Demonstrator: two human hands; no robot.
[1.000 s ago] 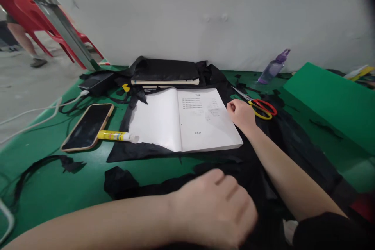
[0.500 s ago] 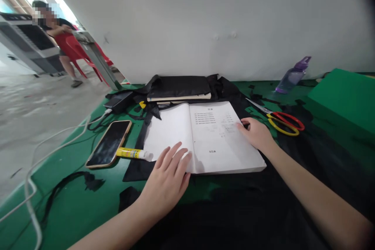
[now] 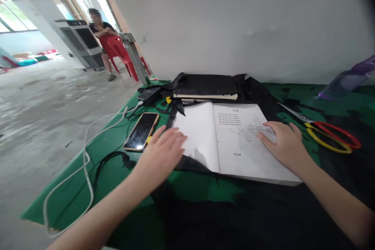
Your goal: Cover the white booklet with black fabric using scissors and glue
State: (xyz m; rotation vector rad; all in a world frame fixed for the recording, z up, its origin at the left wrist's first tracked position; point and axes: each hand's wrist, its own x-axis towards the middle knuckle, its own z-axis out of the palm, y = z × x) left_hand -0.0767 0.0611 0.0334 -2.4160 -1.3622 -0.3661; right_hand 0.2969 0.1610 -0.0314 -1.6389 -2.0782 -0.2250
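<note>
An open book [image 3: 237, 144] with white pages lies on black cloth on the green table [image 3: 117, 175]. My left hand [image 3: 162, 152], fingers spread, is over the book's left edge and covers most of a yellow glue stick [image 3: 149, 139]. At the right page's edge is my right hand [image 3: 283, 142], fingers apart, holding nothing. Left of my left hand lies a phone [image 3: 141, 131]. Scissors [image 3: 322, 129] with red and yellow handles rest right of the book. Behind the book sits a black-covered book [image 3: 206, 85].
A white panel [image 3: 228, 27] stands along the table's back. A purple bottle [image 3: 347, 82] is at the right. A black box [image 3: 149, 95] with a white cable [image 3: 88, 164] lies at the left. Farther off, a person [image 3: 102, 31] sits on a red chair [image 3: 121, 50].
The view has turned left. My left hand has moved left off the page, over the glue stick. My right hand's fingers have opened over the right page's edge.
</note>
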